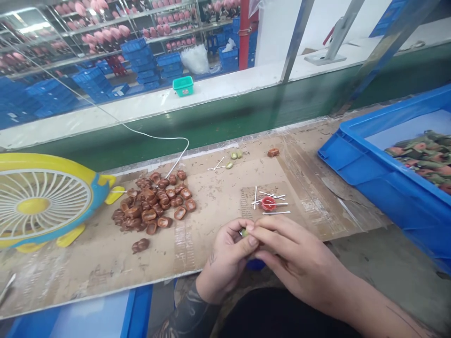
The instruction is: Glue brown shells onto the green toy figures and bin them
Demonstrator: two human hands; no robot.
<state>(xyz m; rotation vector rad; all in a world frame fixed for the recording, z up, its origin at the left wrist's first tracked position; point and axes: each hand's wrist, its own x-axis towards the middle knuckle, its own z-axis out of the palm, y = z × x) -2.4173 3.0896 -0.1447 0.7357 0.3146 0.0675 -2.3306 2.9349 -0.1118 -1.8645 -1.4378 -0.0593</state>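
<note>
Both hands meet at the near edge of the cardboard-covered bench [218, 188]. My left hand [225, 258] and my right hand [292, 258] are closed in a pinch around a small green piece [244, 232], mostly hidden by the fingertips. Just beyond the hands lie several white sticks [269, 198] and a small red round piece [268, 203]. A pile of brown shell-shaped parts [155, 202] lies to the left of the hands.
A yellow and blue desk fan [42, 202] stands at the left, its white cable [155, 136] running back. A blue crate [387, 155] of green-and-red parts sits at the right. Small green pieces [234, 155] and one brown part [273, 152] lie farther back. A green conveyor [225, 117] runs behind.
</note>
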